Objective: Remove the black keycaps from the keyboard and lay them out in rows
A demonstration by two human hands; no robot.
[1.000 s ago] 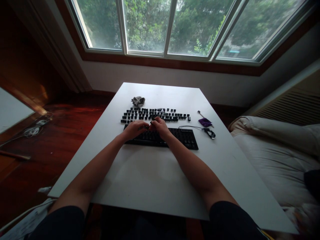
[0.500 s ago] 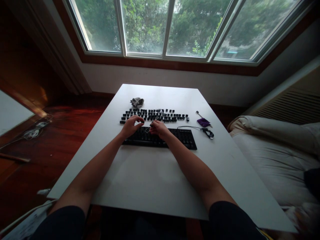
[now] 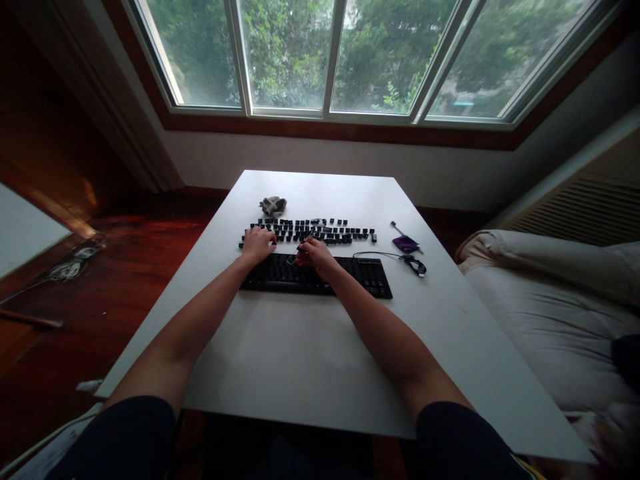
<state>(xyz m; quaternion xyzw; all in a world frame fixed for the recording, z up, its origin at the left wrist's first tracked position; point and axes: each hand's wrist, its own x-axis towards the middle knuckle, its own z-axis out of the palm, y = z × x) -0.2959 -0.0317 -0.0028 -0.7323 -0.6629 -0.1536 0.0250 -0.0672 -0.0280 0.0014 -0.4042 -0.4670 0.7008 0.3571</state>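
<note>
A black keyboard lies across the white table, partly covered by my hands. Behind it, loose black keycaps stand in several rows. My left hand is down at the left part of these rows, its fingers bent around a small dark piece that looks like a keycap. Over the middle of the keyboard, my right hand is closed on a thin wire keycap puller, whose wire loop points left toward the keys. The fingertips of both hands are partly hidden.
A crumpled grey cloth lies at the table's far left. On the right are a purple pouch, a thin stick-like brush and the coiled keyboard cable. A pale sofa stands beside the table's right edge.
My left hand has moved left and away from me, from beside the puller to the keycap rows. My right hand stays nearly in place with the puller.
</note>
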